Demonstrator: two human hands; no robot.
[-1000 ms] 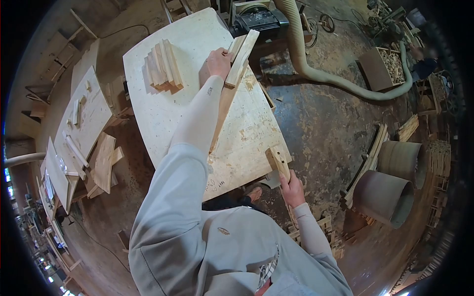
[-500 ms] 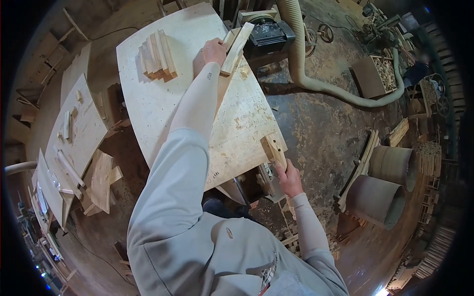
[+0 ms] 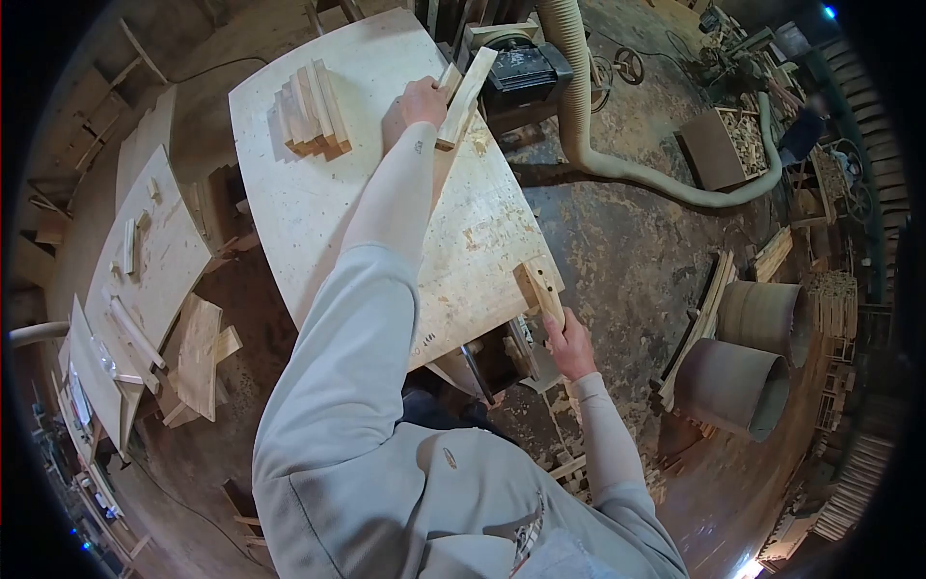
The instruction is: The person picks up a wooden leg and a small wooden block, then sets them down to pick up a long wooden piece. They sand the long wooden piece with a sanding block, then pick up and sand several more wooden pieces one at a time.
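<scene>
pale, raw-sawn wood: the left hand (image 3: 417, 104) is closed around a flat slat (image 3: 466, 85) at the far right edge of the table (image 3: 318, 207), the slat tilted with its upper end reaching past the edge toward a dark machine (image 3: 526, 69). a second slat lies just behind it, touching. the right hand (image 3: 569, 345) has its fingers wrapped on the lower end of a short wooden block (image 3: 540, 289) that stands at the near right corner of the table, two small holes showing in its face. the tabletop is a light chipboard sheet, speckled and scuffed, bare across its middle and near left. a fanned stack of cut pieces (image 3: 313, 108) sits near the far left corner, well apart from both hands. right of the table a ribbed dust hose (image 3: 598, 145) curves over a sawdust-strewn floor, with two brown drums (image 3: 748, 362) farther right.
</scene>
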